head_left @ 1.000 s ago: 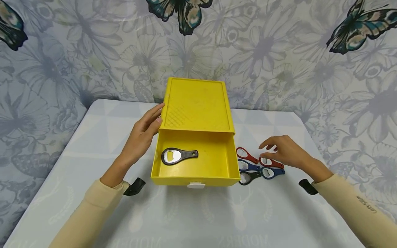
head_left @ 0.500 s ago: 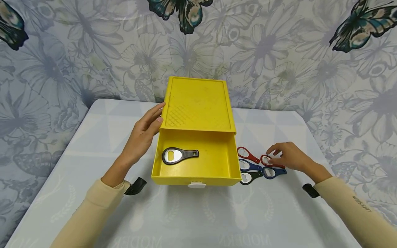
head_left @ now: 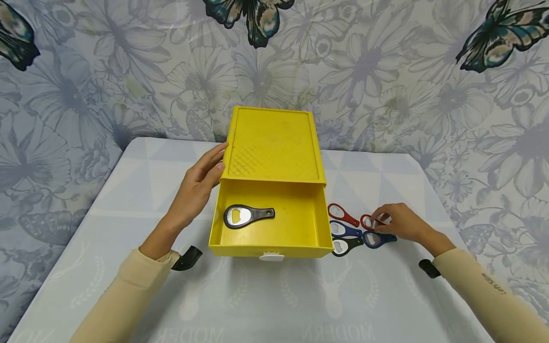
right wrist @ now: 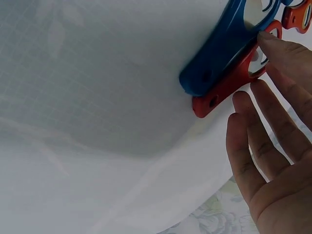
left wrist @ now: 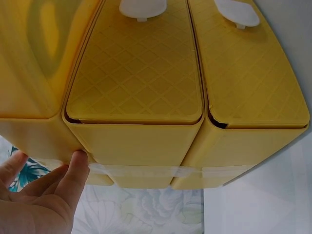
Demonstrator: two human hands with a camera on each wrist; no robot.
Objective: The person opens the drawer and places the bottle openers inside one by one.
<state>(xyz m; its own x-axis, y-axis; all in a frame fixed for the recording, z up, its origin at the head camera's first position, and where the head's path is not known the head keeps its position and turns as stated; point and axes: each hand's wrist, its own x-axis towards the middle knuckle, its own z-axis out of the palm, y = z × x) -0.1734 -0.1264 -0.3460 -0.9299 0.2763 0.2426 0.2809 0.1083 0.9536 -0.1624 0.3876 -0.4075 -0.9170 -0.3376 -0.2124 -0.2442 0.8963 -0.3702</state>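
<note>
1. Along the bottom of the head view, the cloth (head_left: pixel 257 297) bears pale lettering (head_left: pixel 190 333) reading "MODERN", printed twice, its letters looking turned or flipped.
2. Dark print (head_left: pixel 494 283) on the right sleeve (head_left: pixel 472 276), lower right, is too blurred to read.
3. The right red opener (right wrist: pixel 231 80) lies right of centre in the head view, its long axis slanting, head to the upper left, handle running lower right beneath the right hand (head_left: pixel 399 221), whose thumb and forefinger pinch its head; the other fingers reach out fairly straight.
4. Touching it, the right blue opener (right wrist: pixel 209 63) points its head left.
5. Nearer centre, the left red opener (head_left: pixel 349 219), left blue opener (head_left: pixel 353 232) and outer black opener (head_left: pixel 353 242) also head left.
6. The inner black opener (head_left: pixel 263 213) lies almost level in the pulled-out drawer (head_left: pixel 296 219), head left.
7. Left of centre, the left hand (head_left: pixel 195 190) rests extended fingers against the box (head_left: pixel 274 145).
</note>
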